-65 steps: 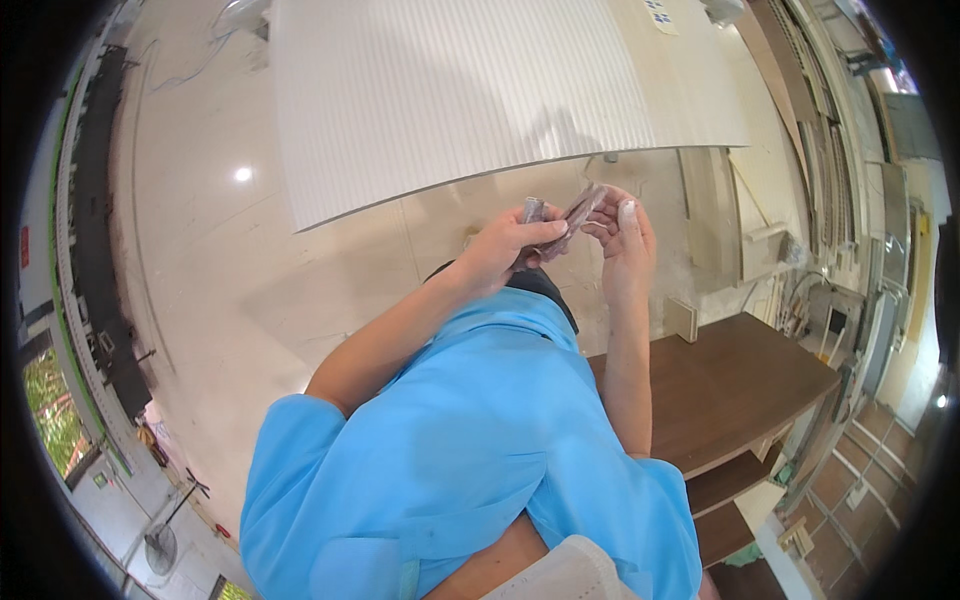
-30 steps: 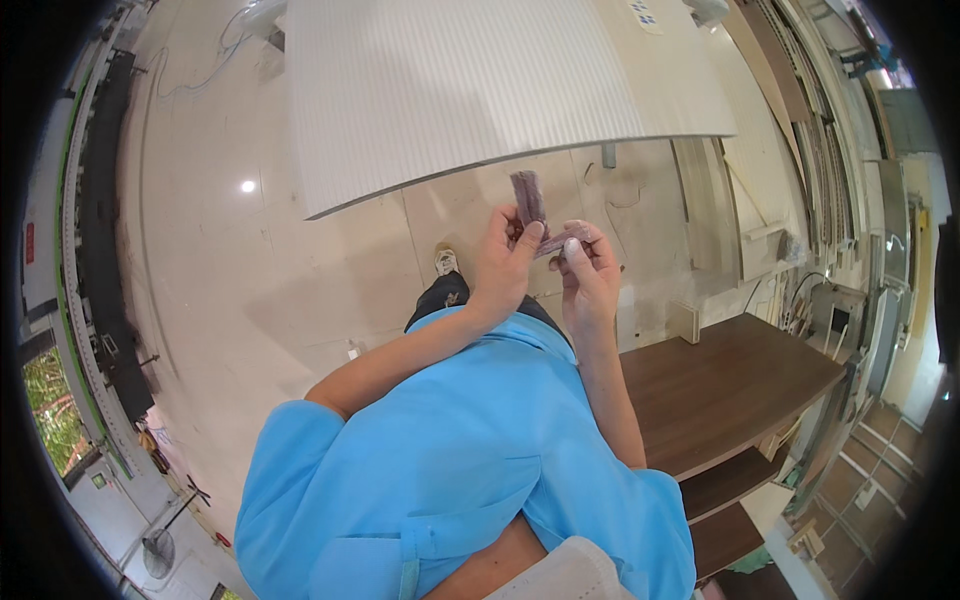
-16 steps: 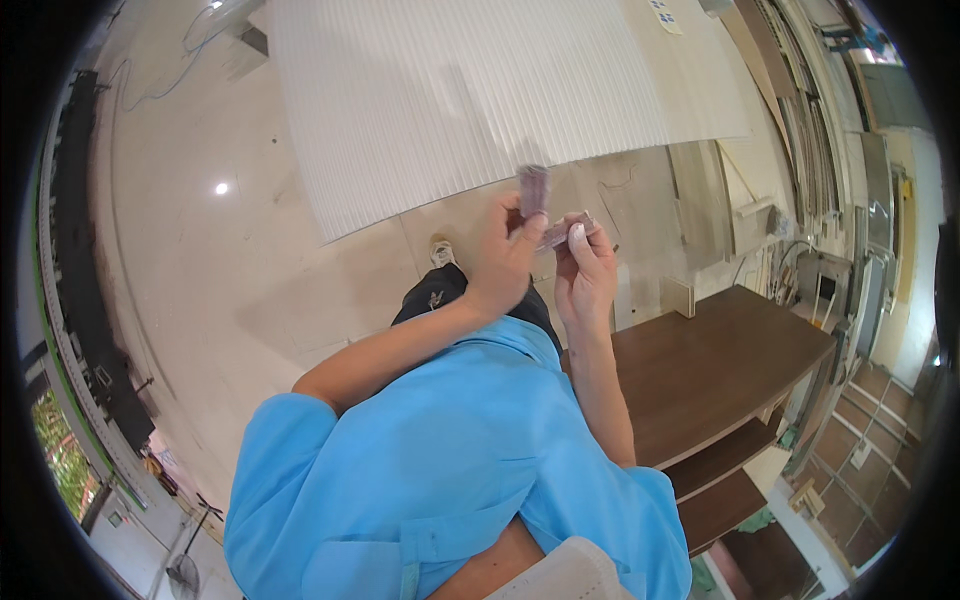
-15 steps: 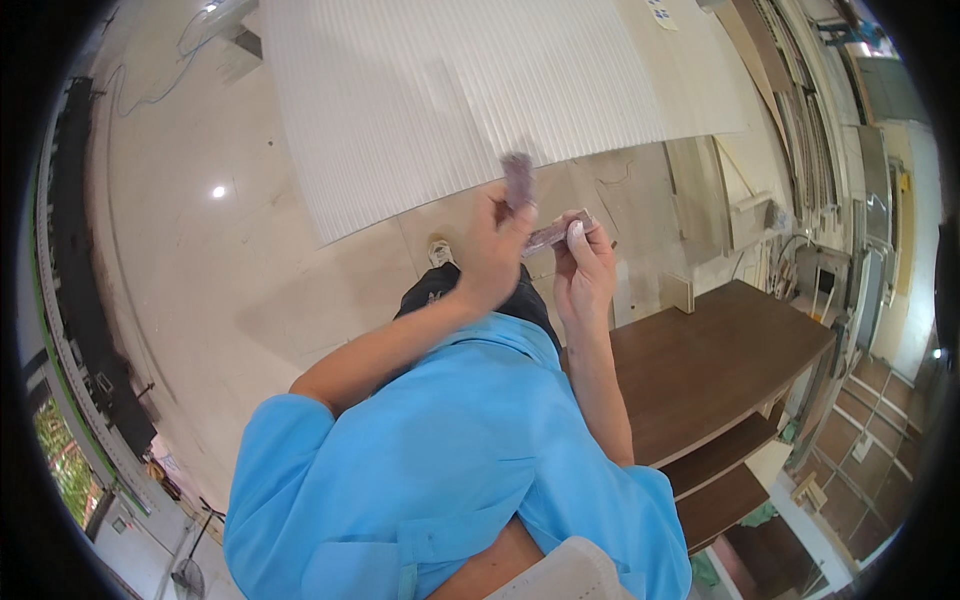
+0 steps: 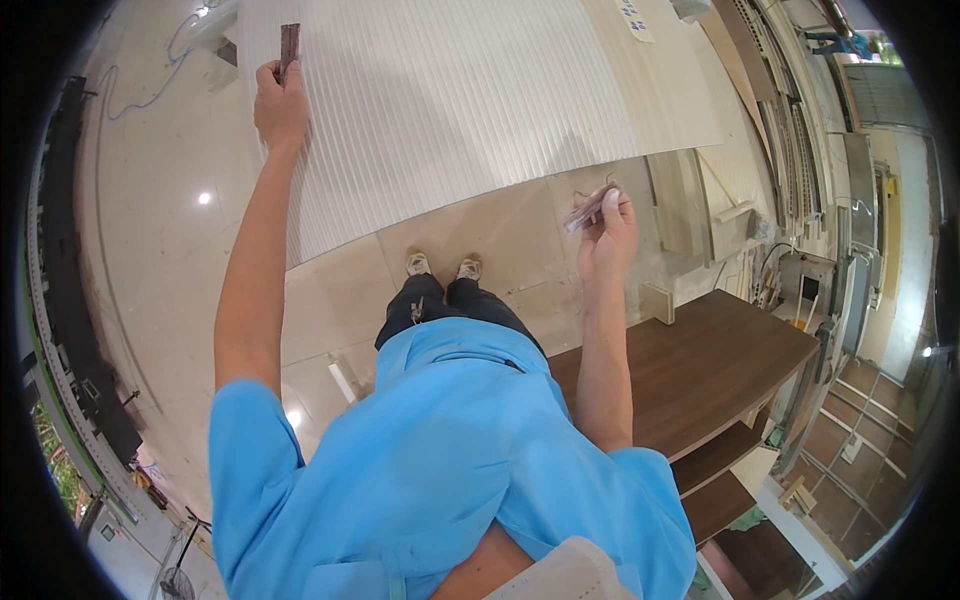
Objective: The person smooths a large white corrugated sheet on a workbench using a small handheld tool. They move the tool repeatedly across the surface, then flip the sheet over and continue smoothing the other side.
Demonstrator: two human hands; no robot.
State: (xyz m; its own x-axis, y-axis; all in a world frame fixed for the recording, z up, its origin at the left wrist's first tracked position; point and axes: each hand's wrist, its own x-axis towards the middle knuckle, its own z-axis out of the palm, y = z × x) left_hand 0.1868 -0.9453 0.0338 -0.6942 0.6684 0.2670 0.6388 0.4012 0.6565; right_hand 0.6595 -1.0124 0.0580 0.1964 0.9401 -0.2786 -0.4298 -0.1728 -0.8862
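Observation:
My left arm reaches far out to the left edge of a large white ribbed panel [image 5: 450, 130]. At that edge my left hand [image 5: 281, 108] grips a short dark brown flat strip [image 5: 290, 42] by its lower end, pointing away from me; it lies over or against the panel's edge, and whether it touches is hard to tell. Closer to my body, my right hand [image 5: 611, 238] is closed on a small bundle of similar brown strips [image 5: 588, 210], held between thumb and fingers beyond the panel's near edge.
A dark brown wooden cabinet [image 5: 700, 360] with shelves stands at my right. Boards [image 5: 690, 200] and long profiles [image 5: 797, 170] lean beyond it. A small label sheet [image 5: 634, 20] lies on the panel. A blue hose [image 5: 150, 98] runs across the floor at the far left.
My left hand has moved away from the right hand, out to the panel's far left edge, carrying a strip. My right hand has shifted slightly right, keeping its bundle.

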